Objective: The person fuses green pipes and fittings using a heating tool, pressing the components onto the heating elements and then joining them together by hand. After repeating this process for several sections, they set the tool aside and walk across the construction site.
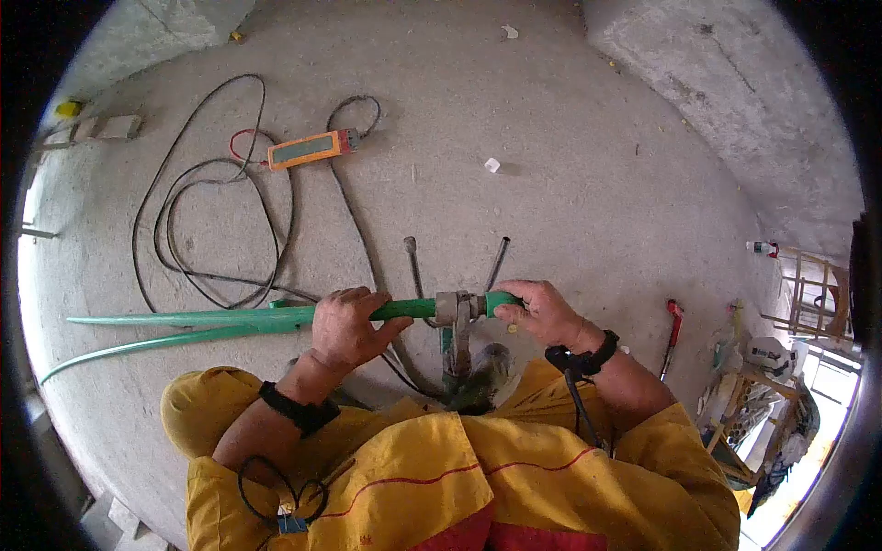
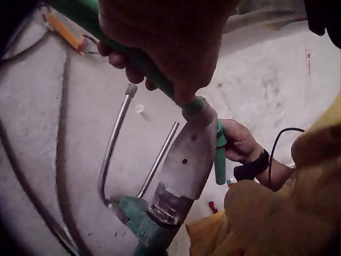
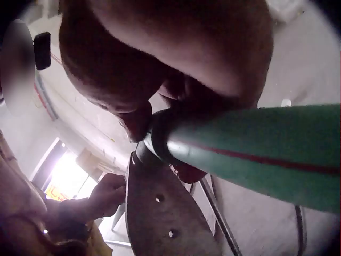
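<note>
A long green plastic pipe [image 1: 211, 319] runs in from the left in the head view. My left hand [image 1: 349, 326] grips it near its right end, fingers wrapped over it. That end meets the metal heating head [image 1: 453, 309] of a pipe welding iron, whose plate [image 2: 187, 152] shows two holes. Across the plate, my right hand [image 1: 542, 317] holds a short green pipe piece [image 3: 256, 152] with a red stripe against the head. The iron's green body [image 2: 141, 210] stands below, on thin metal legs [image 2: 113, 146]. My palms are partly hidden.
Black cable [image 1: 266, 220] lies in loops on the concrete floor, near an orange boxed device [image 1: 312, 150]. A second green pipe [image 1: 138, 353] lies at the left. A small white object [image 1: 492, 165] lies ahead. A red-handled tool [image 1: 674, 317] and wooden frames [image 1: 808, 294] are at the right.
</note>
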`<move>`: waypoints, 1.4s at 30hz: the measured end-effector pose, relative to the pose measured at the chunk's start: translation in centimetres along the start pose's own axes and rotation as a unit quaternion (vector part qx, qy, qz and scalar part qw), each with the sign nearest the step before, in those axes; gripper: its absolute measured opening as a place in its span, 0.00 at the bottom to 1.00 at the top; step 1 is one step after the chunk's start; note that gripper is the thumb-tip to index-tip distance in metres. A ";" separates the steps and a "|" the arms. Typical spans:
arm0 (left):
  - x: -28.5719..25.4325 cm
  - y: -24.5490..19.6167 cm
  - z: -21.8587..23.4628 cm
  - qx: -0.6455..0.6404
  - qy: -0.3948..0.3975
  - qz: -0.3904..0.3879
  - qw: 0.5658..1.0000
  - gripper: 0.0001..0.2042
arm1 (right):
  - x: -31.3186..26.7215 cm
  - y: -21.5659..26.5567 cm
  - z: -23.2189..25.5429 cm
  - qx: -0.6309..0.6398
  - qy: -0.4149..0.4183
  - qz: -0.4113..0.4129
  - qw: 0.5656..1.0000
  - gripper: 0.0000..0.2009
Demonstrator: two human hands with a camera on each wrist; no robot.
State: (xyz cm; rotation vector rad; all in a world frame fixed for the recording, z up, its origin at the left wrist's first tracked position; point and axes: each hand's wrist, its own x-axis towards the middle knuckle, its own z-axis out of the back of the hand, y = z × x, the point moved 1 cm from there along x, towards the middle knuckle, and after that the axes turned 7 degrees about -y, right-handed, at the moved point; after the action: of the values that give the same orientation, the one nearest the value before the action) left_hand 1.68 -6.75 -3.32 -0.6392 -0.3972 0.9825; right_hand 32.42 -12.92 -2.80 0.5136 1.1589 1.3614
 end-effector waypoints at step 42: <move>1.0 1.3 1.0 -0.027 0.130 -0.076 0.988 0.17 | -1.8 0.4 -3.7 0.002 -0.076 -0.002 0.997 0.21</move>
State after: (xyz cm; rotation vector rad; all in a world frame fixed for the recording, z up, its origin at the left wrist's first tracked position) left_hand 0.74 -5.09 -3.35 -0.7648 -0.2382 0.7339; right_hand 29.36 -15.68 -3.37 0.6074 1.0395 1.2942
